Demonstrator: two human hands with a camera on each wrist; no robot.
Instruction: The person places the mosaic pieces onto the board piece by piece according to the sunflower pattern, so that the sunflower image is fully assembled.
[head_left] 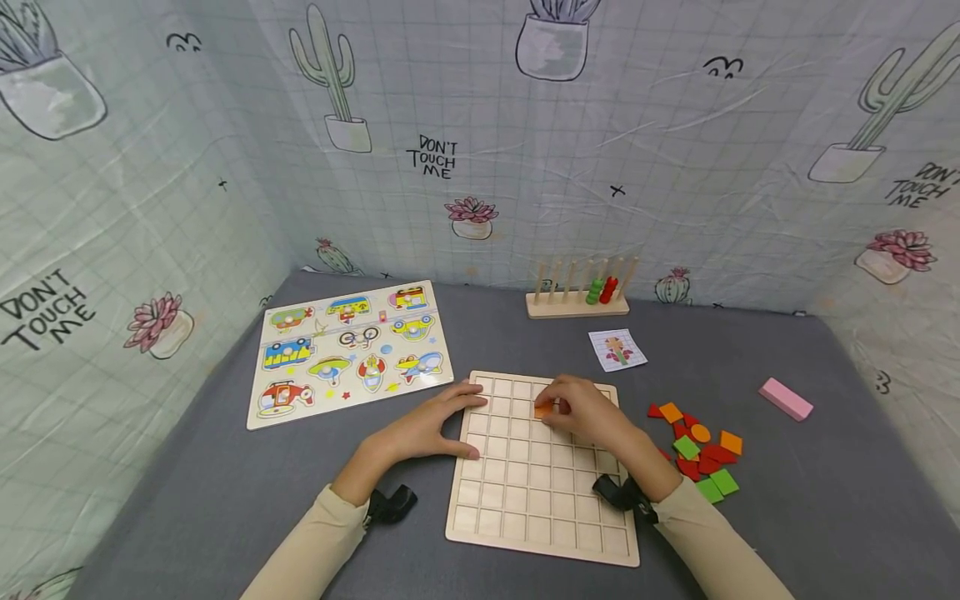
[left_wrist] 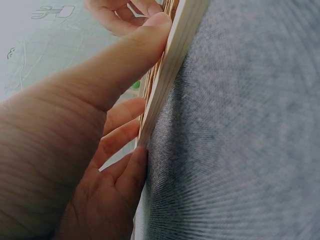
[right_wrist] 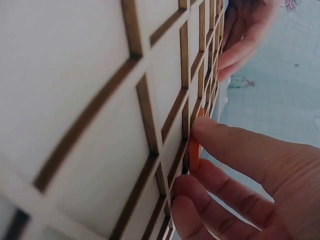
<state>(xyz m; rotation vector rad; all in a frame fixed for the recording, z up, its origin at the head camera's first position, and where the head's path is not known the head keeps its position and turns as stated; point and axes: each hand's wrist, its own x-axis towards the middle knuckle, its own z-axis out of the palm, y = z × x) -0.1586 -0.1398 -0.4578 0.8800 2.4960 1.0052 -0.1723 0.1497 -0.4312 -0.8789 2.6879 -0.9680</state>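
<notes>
A wooden grid board (head_left: 517, 500) with raised ridges between square cells lies on the grey table. My right hand (head_left: 585, 412) pinches an orange square tile (head_left: 542, 411) between thumb and fingers over a cell in the board's upper part. In the right wrist view the orange tile (right_wrist: 194, 152) stands at the ridges, its edge toward the camera. My left hand (head_left: 420, 429) rests along the board's left edge, fingers spread and thumb on the rim. The left wrist view shows the left thumb (left_wrist: 135, 55) against the board's side (left_wrist: 170, 60).
Right of the board lies a loose pile of red, orange and green tiles (head_left: 705, 454). A pattern card (head_left: 617, 350) and a peg rack (head_left: 577, 305) with green and red beads sit behind. A vehicle puzzle board (head_left: 348, 354) is at left, a pink block (head_left: 786, 399) at right.
</notes>
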